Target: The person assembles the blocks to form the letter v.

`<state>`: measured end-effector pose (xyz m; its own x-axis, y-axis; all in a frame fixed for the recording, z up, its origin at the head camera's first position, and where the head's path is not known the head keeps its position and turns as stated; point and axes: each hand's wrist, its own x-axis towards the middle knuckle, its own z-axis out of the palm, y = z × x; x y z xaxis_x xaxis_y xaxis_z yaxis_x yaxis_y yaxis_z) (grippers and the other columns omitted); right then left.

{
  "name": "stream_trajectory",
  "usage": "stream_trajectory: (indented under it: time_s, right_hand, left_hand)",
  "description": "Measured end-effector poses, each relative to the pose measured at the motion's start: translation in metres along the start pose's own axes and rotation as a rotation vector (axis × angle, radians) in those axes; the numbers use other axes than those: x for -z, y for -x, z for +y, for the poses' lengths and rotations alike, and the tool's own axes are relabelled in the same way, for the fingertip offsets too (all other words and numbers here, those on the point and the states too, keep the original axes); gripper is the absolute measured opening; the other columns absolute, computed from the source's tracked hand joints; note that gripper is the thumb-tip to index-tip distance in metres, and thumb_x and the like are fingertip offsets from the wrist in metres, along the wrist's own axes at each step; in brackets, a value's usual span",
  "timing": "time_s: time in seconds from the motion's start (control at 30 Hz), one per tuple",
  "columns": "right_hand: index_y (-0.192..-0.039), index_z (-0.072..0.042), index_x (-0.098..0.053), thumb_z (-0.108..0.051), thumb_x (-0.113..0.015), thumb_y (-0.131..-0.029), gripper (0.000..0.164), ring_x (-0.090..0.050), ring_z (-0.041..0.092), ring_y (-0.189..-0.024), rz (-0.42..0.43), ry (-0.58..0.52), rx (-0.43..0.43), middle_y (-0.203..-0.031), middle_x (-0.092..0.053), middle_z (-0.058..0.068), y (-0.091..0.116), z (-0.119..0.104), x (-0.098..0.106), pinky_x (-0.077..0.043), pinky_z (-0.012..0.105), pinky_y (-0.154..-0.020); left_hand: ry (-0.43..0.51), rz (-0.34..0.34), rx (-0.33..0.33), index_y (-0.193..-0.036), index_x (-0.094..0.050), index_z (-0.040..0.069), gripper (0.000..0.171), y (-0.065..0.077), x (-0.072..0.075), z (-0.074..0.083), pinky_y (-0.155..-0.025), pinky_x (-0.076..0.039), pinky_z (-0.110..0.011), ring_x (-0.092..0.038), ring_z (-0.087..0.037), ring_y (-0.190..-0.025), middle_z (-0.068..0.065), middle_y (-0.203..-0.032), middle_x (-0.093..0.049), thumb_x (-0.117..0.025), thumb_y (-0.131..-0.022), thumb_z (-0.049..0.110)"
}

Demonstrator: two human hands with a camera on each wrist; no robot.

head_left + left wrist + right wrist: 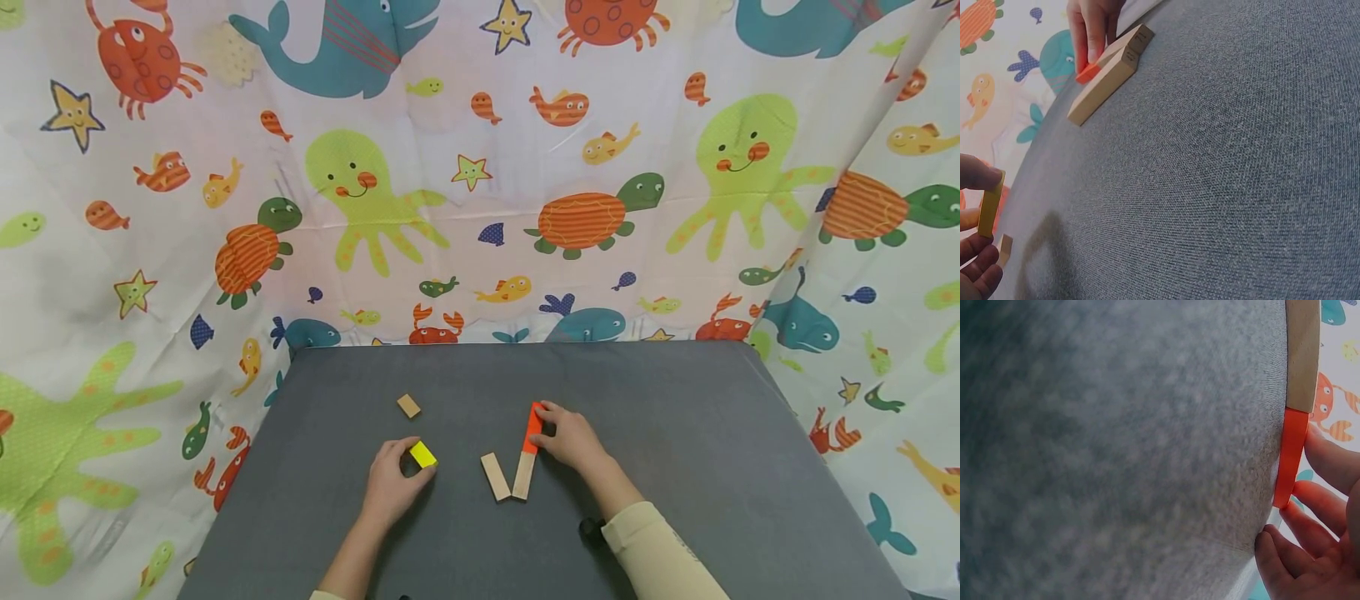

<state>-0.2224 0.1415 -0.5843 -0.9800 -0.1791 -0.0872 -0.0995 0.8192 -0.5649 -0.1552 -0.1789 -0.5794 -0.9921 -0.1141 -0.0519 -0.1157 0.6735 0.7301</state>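
Orange block (532, 431) lies on the grey table (690, 467), end to end with a wooden block (524, 477) that forms a V with a second wooden block (496, 477); the right hand (576, 440) pinches the orange one. The left hand (389, 481) holds a yellow block (423, 455), apparently raised, near a small wooden piece (408, 406).

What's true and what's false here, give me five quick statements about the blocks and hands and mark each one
1. The left hand holds the yellow block. True.
2. The right hand holds a green block. False: it holds the orange block.
3. The orange block meets one end of a long wooden block. True.
4. That block and the second long wooden block lie parallel. False: they form a V.
5. In the head view, the small wooden block lies left of the orange block. True.
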Motion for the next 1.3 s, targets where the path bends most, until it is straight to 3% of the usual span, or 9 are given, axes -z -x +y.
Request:
stream_trajectory:
  time_s: [1.3]
  right_hand:
    - [-0.146,-0.013,-0.055,-0.031,-0.077,-0.089,0.064,-0.041,0.045,-0.141,-0.013,-0.017,-0.030,-0.158,-0.043,0.008,0.000,-0.002,0.001,-0.037,0.060,-0.111]
  left_hand:
    - [0.021,0.011,-0.094,-0.132,-0.064,0.012,0.053,-0.004,-0.005,0.011,-0.101,-0.048,-0.051,-0.056,-0.028,-0.118,-0.009,-0.124,-0.059,-0.081,-0.084,0.026]
